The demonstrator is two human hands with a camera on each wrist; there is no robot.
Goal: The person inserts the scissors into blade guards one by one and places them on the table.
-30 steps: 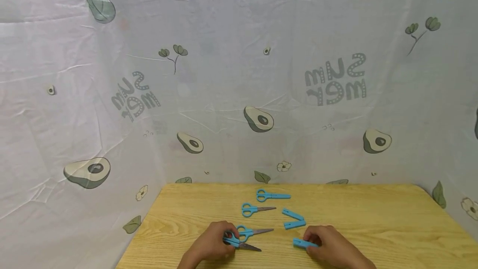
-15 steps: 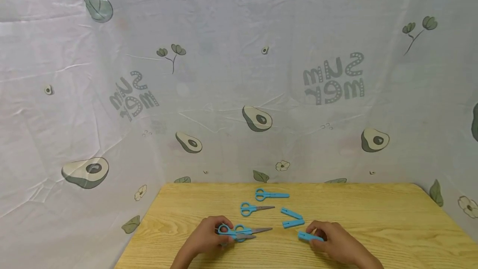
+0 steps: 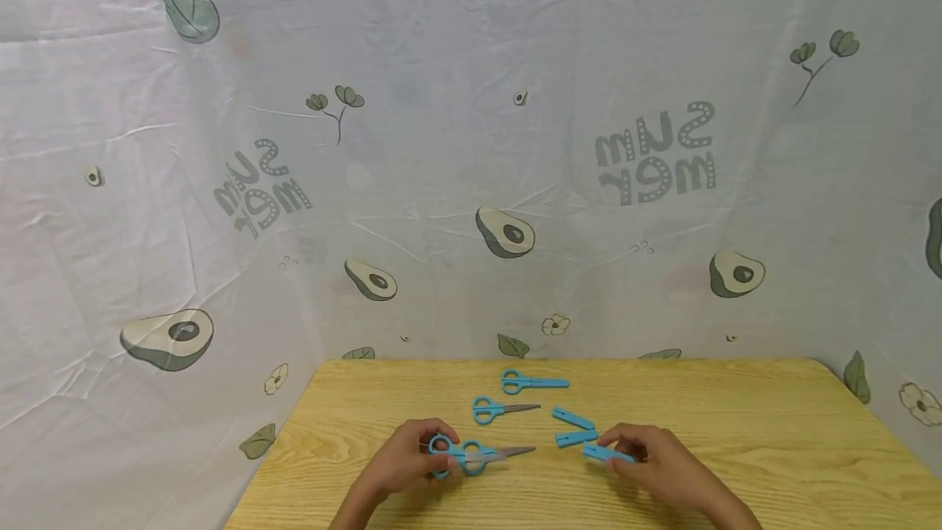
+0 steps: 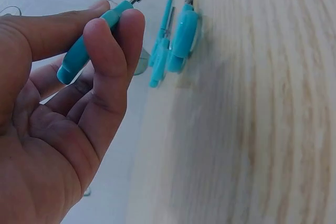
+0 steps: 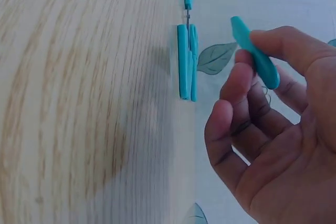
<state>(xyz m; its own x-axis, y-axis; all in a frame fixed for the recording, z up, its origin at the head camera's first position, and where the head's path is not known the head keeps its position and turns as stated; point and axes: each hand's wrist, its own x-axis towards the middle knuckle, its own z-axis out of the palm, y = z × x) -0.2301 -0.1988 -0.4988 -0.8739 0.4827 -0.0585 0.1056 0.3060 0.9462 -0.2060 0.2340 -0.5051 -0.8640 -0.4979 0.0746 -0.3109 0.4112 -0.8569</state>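
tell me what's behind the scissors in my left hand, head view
Another pair of scissors lies on the table there, blades showing; the held scissors cover part of its handles, so that's hidden.

1. Table (image 3: 736,448): yellowish wood with visible grain; its far right corner is rounded.
2. Sheet (image 3: 441,154): pale and creased, hanging behind the table and along both sides, glossier at the left.
3. Avocados (image 3: 493,244): halved, with dark pits, printed large and small across the sheet.
4. Lettering (image 3: 652,180): "summer" printed in grey, mirrored, on two lines; it appears twice, the left one more tilted.
5. Leaves (image 3: 193,11): grey-green prints, some near the top, others low by the table's edges.
6. Flowers (image 3: 555,325): whitish, one above the table's far edge, others to either side.
7. Sprigs (image 3: 349,96): two, each with paired heads.
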